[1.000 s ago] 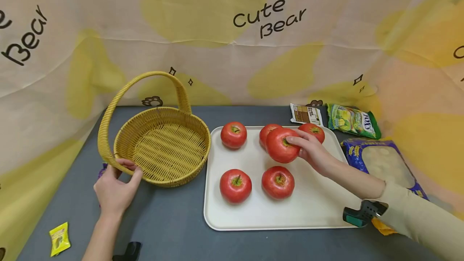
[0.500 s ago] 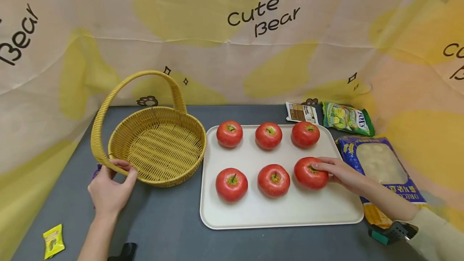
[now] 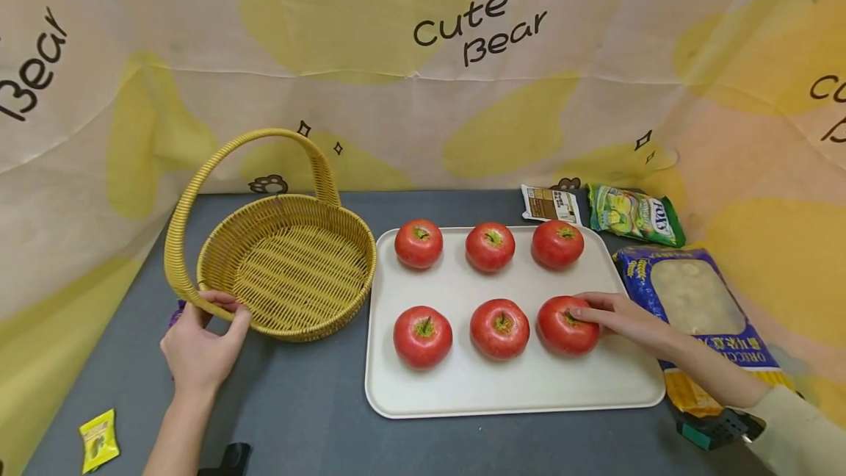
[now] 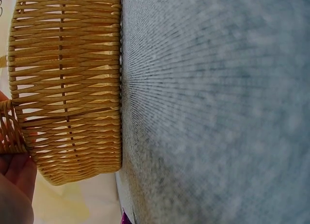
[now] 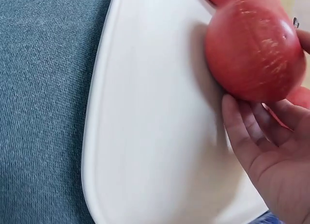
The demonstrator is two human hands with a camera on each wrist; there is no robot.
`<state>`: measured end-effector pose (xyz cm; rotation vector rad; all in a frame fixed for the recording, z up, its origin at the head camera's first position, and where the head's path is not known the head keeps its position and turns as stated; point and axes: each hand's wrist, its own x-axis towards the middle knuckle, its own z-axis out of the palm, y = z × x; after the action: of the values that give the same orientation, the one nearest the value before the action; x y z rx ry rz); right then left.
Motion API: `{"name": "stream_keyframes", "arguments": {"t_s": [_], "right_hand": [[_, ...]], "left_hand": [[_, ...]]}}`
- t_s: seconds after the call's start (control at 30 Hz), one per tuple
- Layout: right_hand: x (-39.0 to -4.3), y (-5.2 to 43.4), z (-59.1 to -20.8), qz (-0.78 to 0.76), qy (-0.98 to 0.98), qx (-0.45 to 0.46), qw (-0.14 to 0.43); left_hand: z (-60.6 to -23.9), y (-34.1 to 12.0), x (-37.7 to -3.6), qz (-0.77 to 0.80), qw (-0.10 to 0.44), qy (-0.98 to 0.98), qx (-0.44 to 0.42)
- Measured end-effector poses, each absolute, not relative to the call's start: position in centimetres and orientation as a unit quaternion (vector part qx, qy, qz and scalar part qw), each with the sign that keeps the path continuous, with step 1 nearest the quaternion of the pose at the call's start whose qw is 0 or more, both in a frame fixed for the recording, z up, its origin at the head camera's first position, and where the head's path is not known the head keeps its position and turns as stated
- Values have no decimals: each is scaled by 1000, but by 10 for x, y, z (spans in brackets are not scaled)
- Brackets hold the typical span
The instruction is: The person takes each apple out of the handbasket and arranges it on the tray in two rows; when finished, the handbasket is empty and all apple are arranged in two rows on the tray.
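Observation:
A yellow woven basket (image 3: 297,263) with a tall arched handle stands at the left of the table, its inside bare. My left hand (image 3: 201,347) grips the basket where the handle meets the rim; in the left wrist view, fingers (image 4: 19,175) show beside the wicker wall. On the white tray (image 3: 515,391), several red apples lie in two rows. My right hand (image 3: 624,318) holds the front right apple (image 3: 563,335) from its right side, thumb by the stem. Seen from the right wrist, the apple (image 5: 254,49) is close to the tray; whether it touches is hard to tell.
Right of the tray lies a blue and yellow food bag (image 3: 697,300). Behind it are a green candy bag (image 3: 634,215) and a small brown-white packet (image 3: 551,206). A yellow packet (image 3: 99,441) lies front left. A printed cloth (image 3: 370,109) walls the back.
My right hand has brought its apple from above the back row to the front right of the tray, then slightly lower. My left hand keeps its grip on the basket. The view shifted slightly.

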<state>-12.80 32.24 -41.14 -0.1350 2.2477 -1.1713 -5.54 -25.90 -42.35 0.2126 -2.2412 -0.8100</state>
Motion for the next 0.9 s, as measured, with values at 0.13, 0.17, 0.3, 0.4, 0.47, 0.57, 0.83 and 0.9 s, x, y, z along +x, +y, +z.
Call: {"name": "stream_keyframes", "arguments": {"t_s": [0.13, 0.17, 0.3, 0.4, 0.47, 0.57, 0.83, 0.9], "right_hand": [[-125, 323, -409, -419, 862, -91, 271], [-124, 322, -409, -415, 865, -106, 260], [-120, 320, -409, -421, 860, -175, 227], [-117, 318, -411, -418, 857, -204, 223], [-116, 318, -412, -409, 860, -208, 222], [-116, 318, -414, -403, 866, -205, 216], [-117, 318, -416, -409, 868, -195, 203], [-117, 316, -415, -401, 874, -195, 191]], "left_hand": [[-423, -259, -55, -311, 368, -872, 86], [-423, -259, -55, -309, 368, -872, 87], [-422, -259, -54, -312, 365, -872, 92], [-422, -259, -53, -316, 364, -871, 95], [-422, -259, -53, -316, 364, -871, 94], [-423, -259, -53, -314, 367, -871, 88], [-423, -257, -52, -341, 359, -864, 93], [-423, -253, -51, -378, 362, -846, 97]]}}
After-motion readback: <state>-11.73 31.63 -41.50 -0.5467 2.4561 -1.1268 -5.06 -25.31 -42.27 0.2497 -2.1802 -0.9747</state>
